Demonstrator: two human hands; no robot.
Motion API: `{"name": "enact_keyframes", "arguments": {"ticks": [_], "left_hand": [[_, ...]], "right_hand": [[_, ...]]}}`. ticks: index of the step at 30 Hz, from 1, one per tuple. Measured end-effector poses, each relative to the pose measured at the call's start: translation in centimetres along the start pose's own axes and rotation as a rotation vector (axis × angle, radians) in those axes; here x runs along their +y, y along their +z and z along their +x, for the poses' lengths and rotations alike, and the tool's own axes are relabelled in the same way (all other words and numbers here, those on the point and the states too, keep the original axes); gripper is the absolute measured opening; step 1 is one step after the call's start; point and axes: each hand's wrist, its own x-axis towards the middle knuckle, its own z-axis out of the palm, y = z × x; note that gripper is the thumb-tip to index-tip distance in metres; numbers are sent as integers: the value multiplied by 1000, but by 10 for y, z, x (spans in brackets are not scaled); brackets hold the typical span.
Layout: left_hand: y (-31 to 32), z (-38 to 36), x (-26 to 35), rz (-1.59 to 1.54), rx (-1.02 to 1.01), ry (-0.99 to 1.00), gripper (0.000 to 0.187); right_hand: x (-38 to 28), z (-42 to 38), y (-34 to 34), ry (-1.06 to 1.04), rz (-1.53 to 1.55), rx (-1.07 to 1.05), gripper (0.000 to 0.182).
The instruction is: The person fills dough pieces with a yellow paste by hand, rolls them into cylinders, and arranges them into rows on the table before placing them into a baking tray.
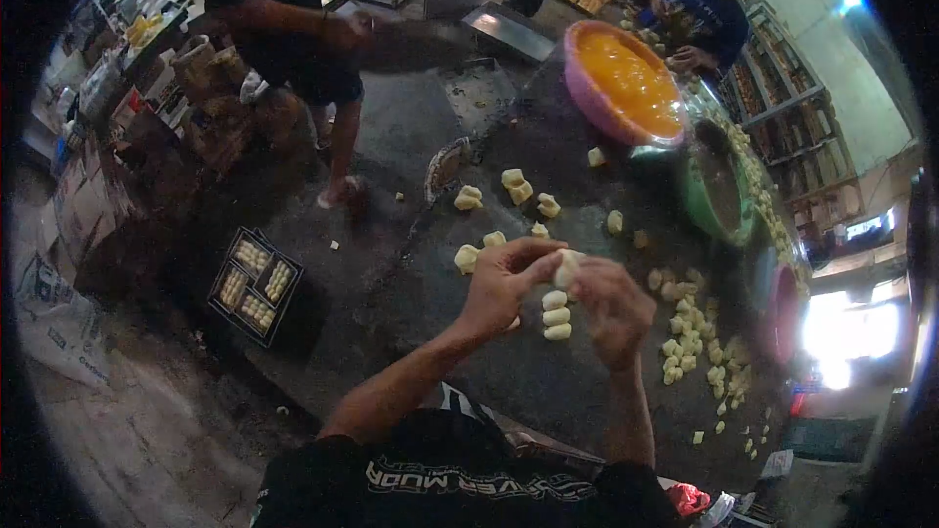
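Observation:
My left hand point(501, 286) and my right hand point(614, 308) meet above the dark table, fingers curled in around a pale dough piece point(566, 268). Motion blurs the right hand a little. Right below them, a short row of smooth, oval dough pieces point(556, 317) lies on the table. Beyond my left hand sit lumpy dough pieces point(468, 257), with another dough lump point(516, 186) farther off. To the right of my right hand spreads a loose heap of small dough pieces point(693, 332).
A pink basin point(584, 88) of orange liquid stands at the far right, a green basin point(706, 186) nearer. Black trays point(256, 284) of dough pieces are at left. One person point(269, 20) stands at the far left; another person point(702, 15) is across the table.

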Motion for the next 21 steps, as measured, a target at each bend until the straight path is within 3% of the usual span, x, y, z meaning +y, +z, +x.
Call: {"name": "enact_keyframes", "arguments": {"ticks": [1,2,4,6,7,8,10,11,12,15,16,17,18,20,21], "left_hand": [[-3,-1,-5,-98,-3,-147,27],[-4,-2,-14,-198,-8,-301,29],[5,-9,-26,-293,-79,-363,33],[21,-16,-32,-143,-190,-382,32],[31,-20,-39,86,-197,-248,28],[39,-24,-44,83,-229,-279,28],[57,-33,-55,288,-107,-180,33],[64,-39,-79,402,-63,-108,26],[70,-42,-85,401,-94,-133,26],[85,-36,-103,473,-28,192,13],[89,-37,-109,478,-39,177,13],[91,-35,-113,430,9,19,12],[94,-32,-116,383,63,-135,12],[100,-25,-119,258,101,-217,12],[102,-21,-119,119,135,-287,12]], "right_hand": [[2,-3,0,-193,-269,-85,7],[9,-7,-2,-182,-269,-85,7],[24,-16,-9,-397,-592,-69,13],[33,-24,-12,-334,-647,-48,11],[37,-29,-15,-293,-700,-25,11],[48,-41,-17,-250,-711,-16,11],[71,-69,-22,-1,-265,35,14],[69,-79,-27,249,-169,94,18],[72,-87,-28,283,-173,111,18],[89,-101,-34,477,8,105,18],[97,-110,-33,599,47,62,17],[105,-114,-35,712,88,13,16],[107,-111,-38,715,99,10,16],[110,-104,-44,560,249,225,16],[120,-104,-46,567,261,222,16]]}}
